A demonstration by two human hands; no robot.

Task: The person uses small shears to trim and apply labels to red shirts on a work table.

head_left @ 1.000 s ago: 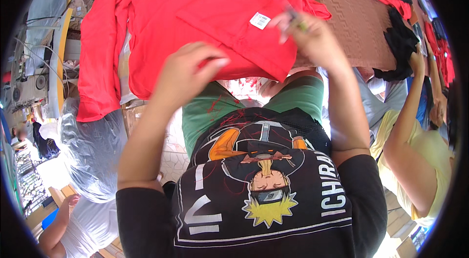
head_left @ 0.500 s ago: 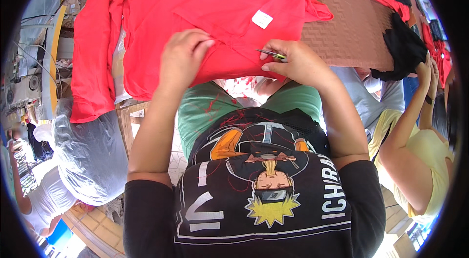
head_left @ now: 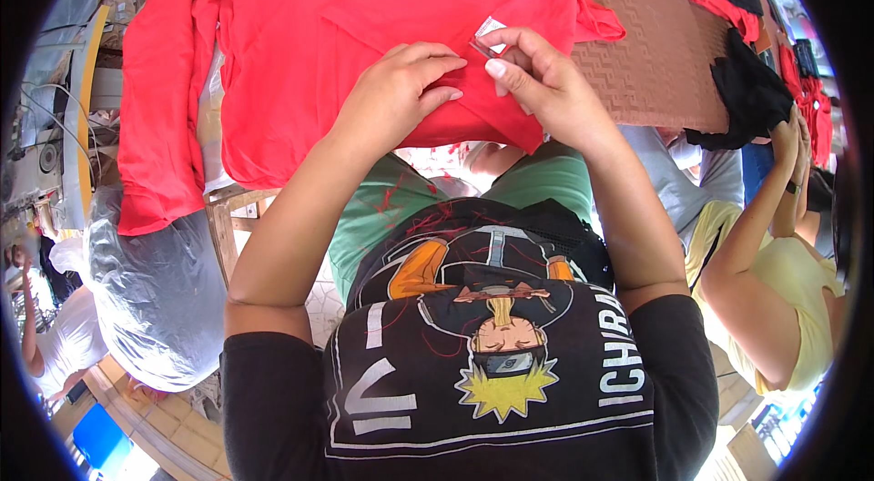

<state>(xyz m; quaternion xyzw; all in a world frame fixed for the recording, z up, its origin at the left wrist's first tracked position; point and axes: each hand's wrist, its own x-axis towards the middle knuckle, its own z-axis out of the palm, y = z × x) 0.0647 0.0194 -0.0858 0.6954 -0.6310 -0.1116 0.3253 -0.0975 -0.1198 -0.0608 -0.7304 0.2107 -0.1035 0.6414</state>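
Head view suggests thread-trimming: right hand (head_left: 555, 88) grips a small tool (head_left: 482, 48), left hand (head_left: 393, 91), half-open, looks empty; next calls for steadying the garment (head_left: 300, 71).

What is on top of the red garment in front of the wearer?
On the red garment lies a white tag, its lower part covered by the right hand. Cloth beneath the left hand is also hidden.
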